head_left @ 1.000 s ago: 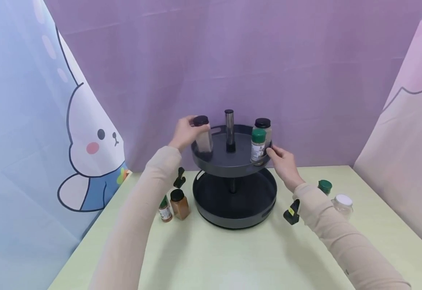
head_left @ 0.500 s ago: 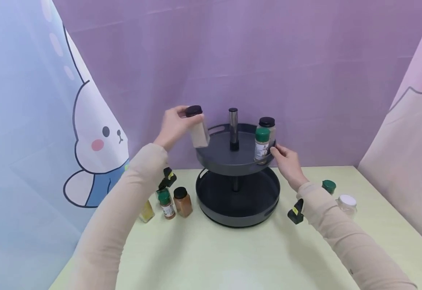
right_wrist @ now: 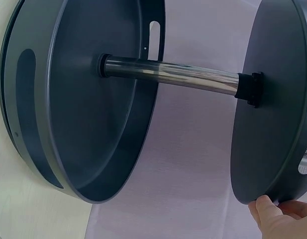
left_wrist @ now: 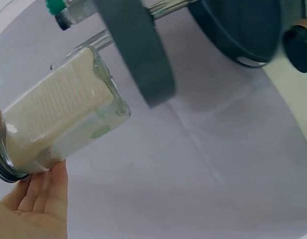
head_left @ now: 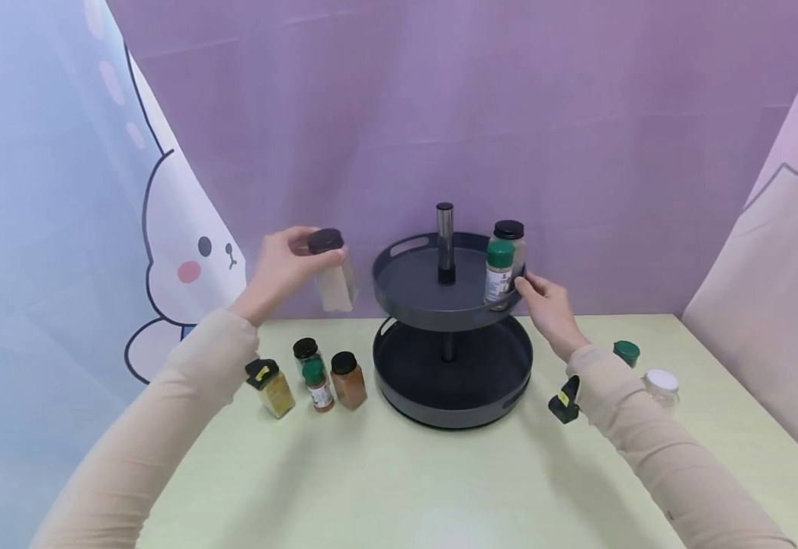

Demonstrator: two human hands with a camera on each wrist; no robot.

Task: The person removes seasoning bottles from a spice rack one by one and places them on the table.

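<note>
My left hand (head_left: 285, 271) holds a square glass jar (head_left: 337, 286) of pale powder by its black lid, in the air left of a two-tier dark turntable rack. The left wrist view shows this glass jar (left_wrist: 58, 109) close up, tilted in that picture. With thumb and fingers, my right hand (head_left: 551, 314) grips the right rim of the rack's upper tray (head_left: 408, 290). On that tray, near the gripped rim, a green-capped spice bottle (head_left: 498, 276) stands before a black-lidded jar (head_left: 518, 248). Below is the lower tray (head_left: 433, 415), with nothing visible in it.
Left of the rack stand an orange-brown spice jar (head_left: 349, 387), a small green-capped bottle (head_left: 321, 395), a black-lidded jar (head_left: 306, 351) and a yellow spice jar (head_left: 278, 395). On the right are a green-lidded container (head_left: 626, 351) and a white-lidded jar (head_left: 662, 387), partly behind the sleeve.
My left hand has lifted the pale-powder jar off the upper tray's left side, then carried it left and lower. My right hand has stayed at the tray's rim.
</note>
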